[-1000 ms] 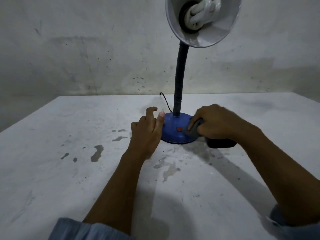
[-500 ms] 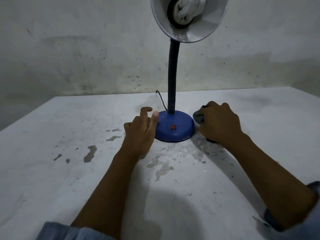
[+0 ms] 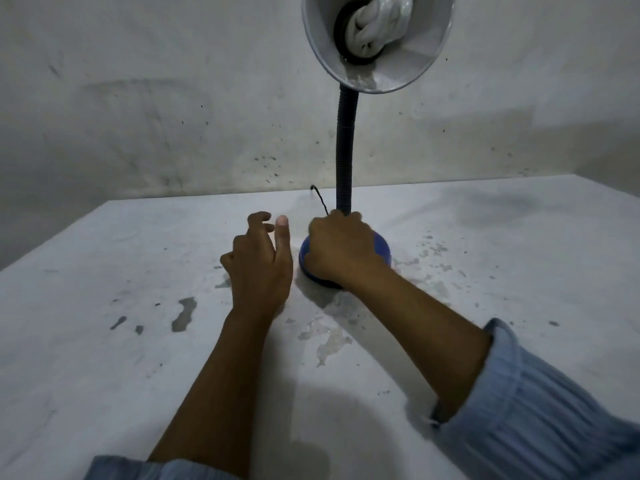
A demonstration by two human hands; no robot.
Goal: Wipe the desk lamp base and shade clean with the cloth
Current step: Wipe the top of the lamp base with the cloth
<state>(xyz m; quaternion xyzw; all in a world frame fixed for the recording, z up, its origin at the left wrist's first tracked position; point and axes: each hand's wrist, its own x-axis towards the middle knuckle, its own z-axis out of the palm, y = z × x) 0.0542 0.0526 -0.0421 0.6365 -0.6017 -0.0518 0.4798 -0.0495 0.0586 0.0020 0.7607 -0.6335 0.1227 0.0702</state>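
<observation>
A desk lamp stands on the table: round blue base (image 3: 382,247), dark flexible neck (image 3: 344,150), silver shade (image 3: 415,60) tilted toward me with a white spiral bulb (image 3: 375,20) inside. My right hand (image 3: 341,251) lies on top of the base, fingers curled down against the foot of the neck. The cloth is hidden under this hand; only a dark edge shows below the wrist. My left hand (image 3: 259,268) sits just left of the base, fingers loosely curled, thumb up, holding nothing. It is a small gap away from the base.
The white table (image 3: 519,271) has chipped grey patches (image 3: 183,313) at the left and in front of the lamp. A thin black cord (image 3: 320,200) runs from the base to the back edge. A stained wall (image 3: 173,116) rises right behind.
My right hand has slid with the cloth from the right side of the base onto its top, covering the red switch. My left hand has come off the base's left edge.
</observation>
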